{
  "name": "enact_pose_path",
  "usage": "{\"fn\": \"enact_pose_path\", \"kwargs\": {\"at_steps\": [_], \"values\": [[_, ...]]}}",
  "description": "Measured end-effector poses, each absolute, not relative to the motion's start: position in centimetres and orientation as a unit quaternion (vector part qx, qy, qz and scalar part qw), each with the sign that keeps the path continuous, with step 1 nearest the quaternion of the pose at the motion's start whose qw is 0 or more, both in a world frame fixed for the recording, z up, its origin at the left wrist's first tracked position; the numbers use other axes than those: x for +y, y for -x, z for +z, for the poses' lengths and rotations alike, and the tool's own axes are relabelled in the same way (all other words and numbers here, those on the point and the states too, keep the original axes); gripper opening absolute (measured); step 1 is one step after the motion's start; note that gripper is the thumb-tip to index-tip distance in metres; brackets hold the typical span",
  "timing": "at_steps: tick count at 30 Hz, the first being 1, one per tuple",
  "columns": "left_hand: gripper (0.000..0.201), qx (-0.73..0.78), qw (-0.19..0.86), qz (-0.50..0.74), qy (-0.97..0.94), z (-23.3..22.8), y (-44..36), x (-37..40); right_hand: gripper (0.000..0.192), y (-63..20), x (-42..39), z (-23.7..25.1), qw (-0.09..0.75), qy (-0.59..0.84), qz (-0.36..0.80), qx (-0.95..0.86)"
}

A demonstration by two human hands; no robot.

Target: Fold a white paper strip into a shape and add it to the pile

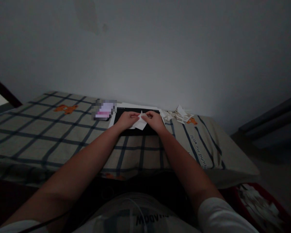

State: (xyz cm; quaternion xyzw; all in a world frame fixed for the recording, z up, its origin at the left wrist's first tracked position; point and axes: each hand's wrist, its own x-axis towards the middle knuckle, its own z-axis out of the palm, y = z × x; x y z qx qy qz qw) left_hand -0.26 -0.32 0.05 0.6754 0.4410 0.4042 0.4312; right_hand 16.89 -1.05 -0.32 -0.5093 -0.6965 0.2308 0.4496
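A small folded piece of white paper [140, 124] is pinched between both hands, its pointed tip standing up in the middle. My left hand [128, 120] grips its left side with thumb and fingers closed. On the right side, my right hand [155, 120] has its thumb and fingers pressed together on the same paper. Both hands are over a black notebook or board [126, 132] with a row of small holes along its far edge. White sheets [135, 105] stick out from beneath it.
Several folded white paper pieces [181, 114] lie heaped right of the black board. Left of it is a phone [103, 110] with a lit, blurred screen. A checked cloth [70, 136] covers the table, against a grey wall [145, 58]. A red container [257, 207] with whitish pieces stands low right.
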Motion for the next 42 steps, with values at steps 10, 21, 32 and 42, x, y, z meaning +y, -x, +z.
{"fn": "enact_pose_path", "kwargs": {"at_steps": [10,21,32,42], "values": [[0.029,0.431,0.373,0.398,-0.719,-0.3,0.2,-0.2,0.019,-17.1,-0.6,-1.1,0.427,0.516,0.230,-0.705],[0.027,0.445,0.356,0.382,-0.727,-0.1,0.2,-0.3,0.014,-16.4,-1.7,-0.2,0.413,0.531,0.189,-0.716],[0.025,0.431,0.302,0.405,-0.748,-0.6,0.2,0.0,0.013,-17.2,-0.8,-0.7,0.420,0.533,0.194,-0.708],[0.031,0.455,0.336,0.484,-0.668,-1.1,0.5,0.9,0.029,-17.4,-0.5,-0.6,0.489,0.517,0.310,-0.630]]}}
